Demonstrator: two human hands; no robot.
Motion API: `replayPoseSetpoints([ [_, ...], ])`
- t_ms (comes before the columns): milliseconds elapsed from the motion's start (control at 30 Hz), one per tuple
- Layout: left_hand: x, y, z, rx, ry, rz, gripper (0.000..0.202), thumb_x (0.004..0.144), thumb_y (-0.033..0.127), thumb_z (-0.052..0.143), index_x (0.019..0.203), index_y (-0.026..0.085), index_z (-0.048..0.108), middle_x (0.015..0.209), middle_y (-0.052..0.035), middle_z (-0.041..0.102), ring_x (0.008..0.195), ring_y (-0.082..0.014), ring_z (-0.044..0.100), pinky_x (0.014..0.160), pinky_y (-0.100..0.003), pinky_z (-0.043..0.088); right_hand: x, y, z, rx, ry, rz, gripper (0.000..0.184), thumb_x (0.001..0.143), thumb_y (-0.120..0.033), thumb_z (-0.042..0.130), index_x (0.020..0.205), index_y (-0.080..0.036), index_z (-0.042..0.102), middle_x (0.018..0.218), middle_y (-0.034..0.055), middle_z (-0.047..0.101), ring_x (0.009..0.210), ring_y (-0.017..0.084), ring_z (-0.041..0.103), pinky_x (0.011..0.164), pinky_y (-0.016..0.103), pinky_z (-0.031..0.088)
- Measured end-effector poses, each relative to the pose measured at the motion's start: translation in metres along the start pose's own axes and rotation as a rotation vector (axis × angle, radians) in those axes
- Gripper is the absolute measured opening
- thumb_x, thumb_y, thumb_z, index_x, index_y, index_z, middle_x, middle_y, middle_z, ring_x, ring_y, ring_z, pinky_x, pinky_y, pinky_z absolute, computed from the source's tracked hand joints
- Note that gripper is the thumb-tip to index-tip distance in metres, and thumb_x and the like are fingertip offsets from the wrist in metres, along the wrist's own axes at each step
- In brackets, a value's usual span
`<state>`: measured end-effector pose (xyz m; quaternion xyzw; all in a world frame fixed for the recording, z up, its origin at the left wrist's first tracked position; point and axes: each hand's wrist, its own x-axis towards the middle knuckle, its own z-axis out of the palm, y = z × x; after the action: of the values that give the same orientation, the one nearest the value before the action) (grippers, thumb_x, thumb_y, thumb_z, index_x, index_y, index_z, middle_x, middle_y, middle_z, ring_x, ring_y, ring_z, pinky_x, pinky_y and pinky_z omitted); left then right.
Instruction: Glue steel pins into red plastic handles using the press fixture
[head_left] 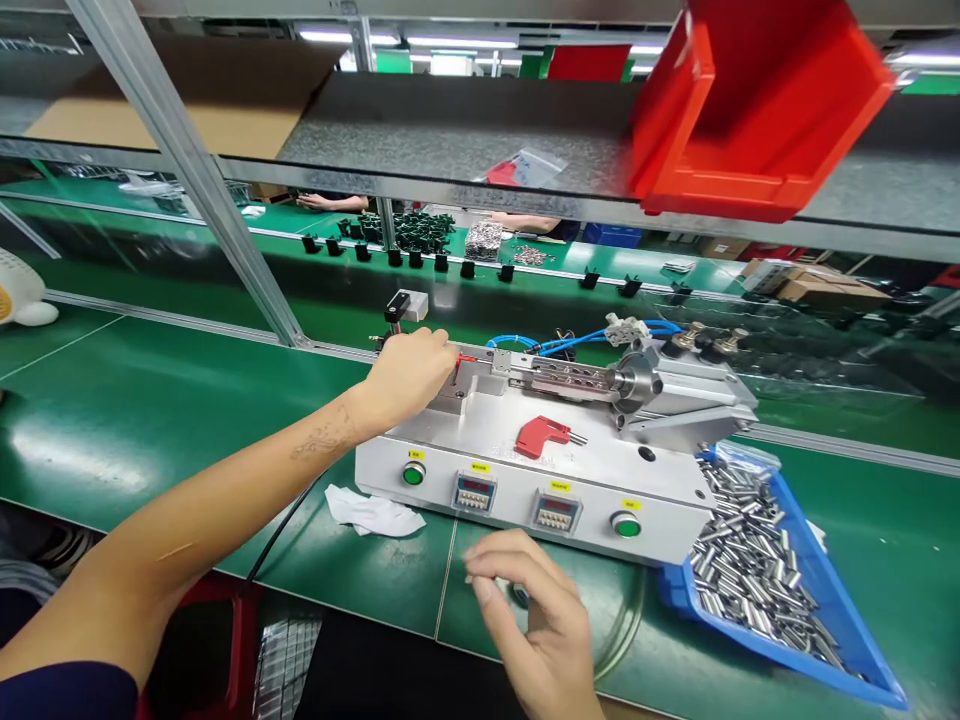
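- Now L hand (412,375) at fixture (452,402), fingers narrow; can't tell grip
- red pc (466,358) just R of fingertips
- R hand (540,625) farther, half-open, empty
- red handle (541,436) on machine (480,440), pin (578,439) pointing R

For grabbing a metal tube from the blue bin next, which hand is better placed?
Probably the right hand: it is nearer the blue bin of metal tubes, while the left hand is at the machine's left end.
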<state>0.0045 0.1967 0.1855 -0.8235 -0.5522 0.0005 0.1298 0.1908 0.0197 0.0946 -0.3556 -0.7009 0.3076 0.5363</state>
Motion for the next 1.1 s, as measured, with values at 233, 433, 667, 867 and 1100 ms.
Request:
replayPoseSetpoints([
  [233,-0.030,-0.035,0.041,-0.183,0.225,0.134,0.036,0.108,0.028,0.046,0.120,0.019,0.078,0.123,-0.0115,0.074,0.105,-0.0294,0.068,0.091,-0.044,0.056,0.008,0.033,-0.092,-0.623,0.529,-0.187,0.015,0.096,-0.011,0.067,0.105,-0.020,0.074,0.099,0.0073,0.073,0.092,0.020,0.070,0.083,0.035,0.058],
  [433,-0.033,-0.036,0.051,-0.302,0.375,0.230,0.032,0.105,0.031,0.048,0.097,0.022,0.078,0.109,-0.0122,0.076,0.100,-0.0346,0.068,0.082,-0.047,0.053,-0.009,0.056,-0.117,-0.873,0.348,0.051,0.014,0.101,-0.026,0.062,0.096,-0.019,0.073,0.094,0.0090,0.067,0.089,0.021,0.068,0.079,0.037,0.060],
  [667,-0.112,-0.003,0.074,-0.263,0.697,0.571,0.010,0.099,0.012,0.065,0.104,0.021,0.066,0.083,-0.0038,0.073,0.071,-0.0223,0.067,0.066,-0.037,0.052,-0.031,0.056,-0.114,-0.727,0.278,0.158,0.019,0.104,-0.025,0.060,0.115,-0.020,0.074,0.103,0.0092,0.066,0.084,0.017,0.066,0.075,0.033,0.060],
  [867,-0.130,0.000,0.098,-0.273,0.493,0.443,0.022,0.110,0.016,0.041,0.114,0.021,0.062,0.087,-0.0039,0.074,0.072,-0.0216,0.072,0.064,-0.036,0.053,-0.023,0.052,-0.124,-0.655,0.253,0.178,0.013,0.102,-0.026,0.065,0.109,-0.021,0.075,0.095,0.0056,0.066,0.080,0.016,0.065,0.071,0.029,0.058],
  [1100,-0.126,-0.005,0.096,-0.313,0.395,0.281,0.021,0.114,0.032,0.041,0.107,0.024,0.058,0.089,-0.0023,0.077,0.071,-0.0230,0.075,0.061,-0.037,0.050,-0.017,0.052,-0.122,-0.700,0.270,0.209,0.012,0.101,-0.030,0.066,0.104,-0.022,0.074,0.092,0.0058,0.068,0.077,0.017,0.066,0.069,0.031,0.059],
])
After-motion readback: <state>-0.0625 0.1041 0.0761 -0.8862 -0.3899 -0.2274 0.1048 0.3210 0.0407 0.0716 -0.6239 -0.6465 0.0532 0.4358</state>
